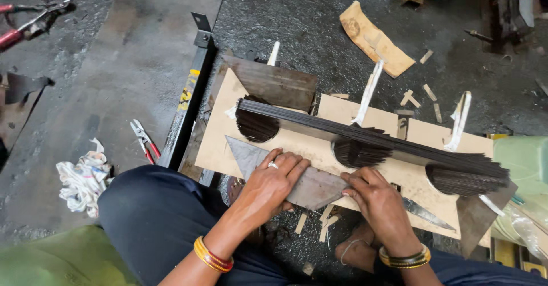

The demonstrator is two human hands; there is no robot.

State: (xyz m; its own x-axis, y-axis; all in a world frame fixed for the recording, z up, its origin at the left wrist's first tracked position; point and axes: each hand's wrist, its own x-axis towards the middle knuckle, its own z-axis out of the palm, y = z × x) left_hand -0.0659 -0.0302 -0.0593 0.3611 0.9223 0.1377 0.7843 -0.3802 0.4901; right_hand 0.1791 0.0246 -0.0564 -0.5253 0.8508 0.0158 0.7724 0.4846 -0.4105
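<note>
My left hand (273, 178) lies flat on a long grey triangular metal strip (245, 153) that rests along the near edge of a tan board (217, 143). My right hand (377, 197) presses down on the same strip further right, fingers bent; the strip's pointed end (428, 213) sticks out past it. Across the board lies a long bundle of thin dark wires (365, 136), sagging into three dark half-round cutouts. White strips (368, 92) stick up beside the bundle.
Red-handled pliers (144, 140) and a crumpled cloth (83, 177) lie on the floor at left. A metal bar (191, 97) runs along the board's left side. Wood scraps (374, 37) litter the dark floor behind. A green object (522, 157) sits at right.
</note>
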